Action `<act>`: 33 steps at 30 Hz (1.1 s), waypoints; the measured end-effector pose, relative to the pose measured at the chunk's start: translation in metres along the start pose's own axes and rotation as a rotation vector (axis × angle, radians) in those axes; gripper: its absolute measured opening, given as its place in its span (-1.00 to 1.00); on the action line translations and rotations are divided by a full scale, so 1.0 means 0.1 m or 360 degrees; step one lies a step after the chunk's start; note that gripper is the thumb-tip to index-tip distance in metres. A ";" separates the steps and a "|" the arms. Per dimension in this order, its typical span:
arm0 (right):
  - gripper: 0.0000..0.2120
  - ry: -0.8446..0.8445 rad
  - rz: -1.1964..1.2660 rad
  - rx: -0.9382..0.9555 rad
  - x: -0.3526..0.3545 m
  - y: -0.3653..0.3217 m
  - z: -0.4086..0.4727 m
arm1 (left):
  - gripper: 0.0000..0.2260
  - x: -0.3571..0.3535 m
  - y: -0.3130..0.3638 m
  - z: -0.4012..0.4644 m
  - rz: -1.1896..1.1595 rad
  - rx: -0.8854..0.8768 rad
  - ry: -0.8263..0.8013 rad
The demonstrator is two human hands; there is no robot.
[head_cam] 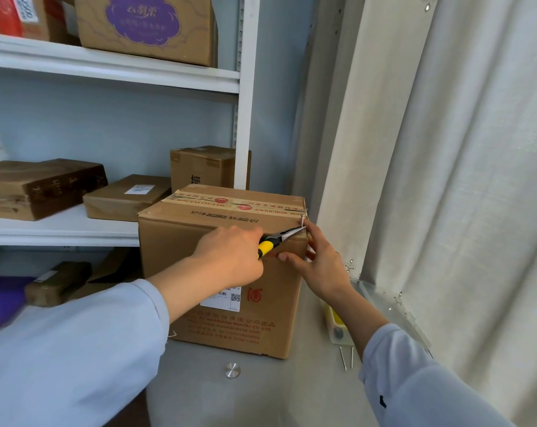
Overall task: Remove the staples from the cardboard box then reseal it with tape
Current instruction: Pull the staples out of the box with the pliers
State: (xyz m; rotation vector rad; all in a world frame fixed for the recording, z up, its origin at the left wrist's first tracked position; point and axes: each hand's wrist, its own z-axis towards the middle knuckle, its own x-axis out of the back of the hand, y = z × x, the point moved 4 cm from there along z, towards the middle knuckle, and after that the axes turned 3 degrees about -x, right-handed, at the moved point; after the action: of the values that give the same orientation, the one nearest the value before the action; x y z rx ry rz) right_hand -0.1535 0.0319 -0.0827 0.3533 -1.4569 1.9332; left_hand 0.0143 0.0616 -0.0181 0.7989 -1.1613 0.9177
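A brown cardboard box [181, 248] with red print and a taped top stands on a grey surface. My left hand [230, 257] grips yellow-and-black needle-nose pliers [275, 241]. Their tips reach the box's upper right front corner, where a metal staple [302, 221] sticks out. My right hand [319, 266] rests on that right front edge just below the pliers' tip, thumb on the front face and fingers along the corner. Whether the jaws clamp the staple is too small to tell.
Two pulled staples [347, 357] lie on the grey surface [261, 392] beside a clear plastic case [381, 306] holding a yellow item. A round metal disc [232, 370] sits before the box. White shelves [76, 229] with several cartons stand left; a curtain [461, 180] hangs right.
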 end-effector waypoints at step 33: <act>-0.18 -0.0241 0.0061 0.0045 0.14 -0.21 -0.10 | -0.91 0.06 -0.01 -0.04 -0.0235 0.0048 -0.0001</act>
State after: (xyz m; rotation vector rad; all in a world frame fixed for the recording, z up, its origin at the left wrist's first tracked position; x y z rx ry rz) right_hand -0.1481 0.0488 -0.0622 0.4972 -1.5436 1.9956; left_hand 0.0176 0.0657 -0.0132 0.8972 -1.0765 0.8139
